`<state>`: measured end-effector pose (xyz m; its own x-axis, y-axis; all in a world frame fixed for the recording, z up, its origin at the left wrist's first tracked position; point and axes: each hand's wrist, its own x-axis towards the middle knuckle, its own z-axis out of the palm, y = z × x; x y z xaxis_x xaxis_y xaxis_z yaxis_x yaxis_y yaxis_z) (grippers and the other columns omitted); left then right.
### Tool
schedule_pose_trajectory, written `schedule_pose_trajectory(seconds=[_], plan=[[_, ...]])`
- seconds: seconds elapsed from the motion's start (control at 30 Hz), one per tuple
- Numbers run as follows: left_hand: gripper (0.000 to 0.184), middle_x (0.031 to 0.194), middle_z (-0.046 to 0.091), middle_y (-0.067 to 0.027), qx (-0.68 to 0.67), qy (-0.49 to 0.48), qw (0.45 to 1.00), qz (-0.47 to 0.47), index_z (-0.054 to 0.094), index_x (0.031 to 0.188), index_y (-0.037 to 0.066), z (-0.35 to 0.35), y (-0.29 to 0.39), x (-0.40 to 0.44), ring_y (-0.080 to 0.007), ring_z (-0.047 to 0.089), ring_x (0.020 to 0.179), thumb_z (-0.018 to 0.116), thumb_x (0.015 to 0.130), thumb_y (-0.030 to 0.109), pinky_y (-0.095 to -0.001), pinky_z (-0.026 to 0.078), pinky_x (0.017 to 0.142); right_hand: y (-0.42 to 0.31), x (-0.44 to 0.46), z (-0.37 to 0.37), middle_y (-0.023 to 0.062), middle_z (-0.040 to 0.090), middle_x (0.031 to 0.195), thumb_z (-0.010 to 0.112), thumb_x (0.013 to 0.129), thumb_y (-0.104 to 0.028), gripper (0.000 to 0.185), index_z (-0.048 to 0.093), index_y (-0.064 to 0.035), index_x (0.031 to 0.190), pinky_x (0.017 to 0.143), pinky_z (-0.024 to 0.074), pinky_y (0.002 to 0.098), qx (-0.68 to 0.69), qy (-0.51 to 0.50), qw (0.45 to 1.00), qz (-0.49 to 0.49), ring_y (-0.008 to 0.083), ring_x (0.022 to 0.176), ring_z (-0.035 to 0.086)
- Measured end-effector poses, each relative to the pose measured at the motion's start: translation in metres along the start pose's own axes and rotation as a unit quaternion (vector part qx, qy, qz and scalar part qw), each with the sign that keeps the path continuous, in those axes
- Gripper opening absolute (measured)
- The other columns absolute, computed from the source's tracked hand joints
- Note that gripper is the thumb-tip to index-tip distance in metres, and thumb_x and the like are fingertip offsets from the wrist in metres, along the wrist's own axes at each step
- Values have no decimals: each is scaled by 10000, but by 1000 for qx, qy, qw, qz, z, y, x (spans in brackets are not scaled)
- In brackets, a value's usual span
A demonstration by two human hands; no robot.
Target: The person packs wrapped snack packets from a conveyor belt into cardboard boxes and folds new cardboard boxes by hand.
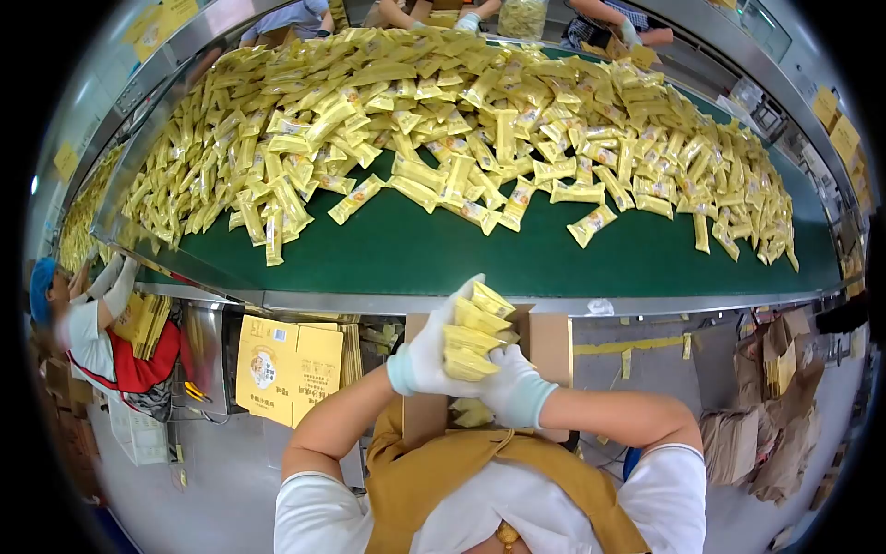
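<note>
Several yellow wrapped snack packets are stacked between my gloved hands, above an open cardboard box. My left hand, in a white glove with a pale blue cuff, grips the stack from the left side. From the lower right, my right hand closes on the same packets, its fingertips partly hidden. More yellow packets show inside the box below my wrists. Ahead, a large heap of loose yellow packets covers much of the green conveyor belt.
Folded yellow cartons stand left of the box. The belt's metal edge runs just beyond my hands. A co-worker in a blue cap is at the far left, others across the belt. Brown paper bags sit at right.
</note>
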<state>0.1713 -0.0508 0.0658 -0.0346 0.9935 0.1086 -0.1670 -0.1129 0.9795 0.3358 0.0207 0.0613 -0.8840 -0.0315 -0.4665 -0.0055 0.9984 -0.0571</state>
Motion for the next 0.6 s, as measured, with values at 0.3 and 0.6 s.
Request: schedule_pose_trajectory(seconds=[0.3, 0.6], plan=[[1126, 1246, 533, -216, 509, -4, 841, 184, 330, 1472, -61, 13, -43, 7, -385, 531, 1158, 885, 612, 407, -478, 402, 1021, 2, 19, 64, 82, 496, 1465, 466, 997, -184, 421, 502, -162, 1416, 1144, 346, 398, 325, 89, 940, 43, 274, 1357, 440], [788, 1189, 541, -149, 727, -14, 671, 143, 443, 1433, -3, 32, -67, 9, -297, 516, 1156, 715, 755, 293, -488, 352, 1021, -24, 0, 64, 142, 649, 1221, 686, 853, -458, 721, 467, -142, 1463, 857, 499, 493, 89, -58, 991, 82, 284, 1073, 660]])
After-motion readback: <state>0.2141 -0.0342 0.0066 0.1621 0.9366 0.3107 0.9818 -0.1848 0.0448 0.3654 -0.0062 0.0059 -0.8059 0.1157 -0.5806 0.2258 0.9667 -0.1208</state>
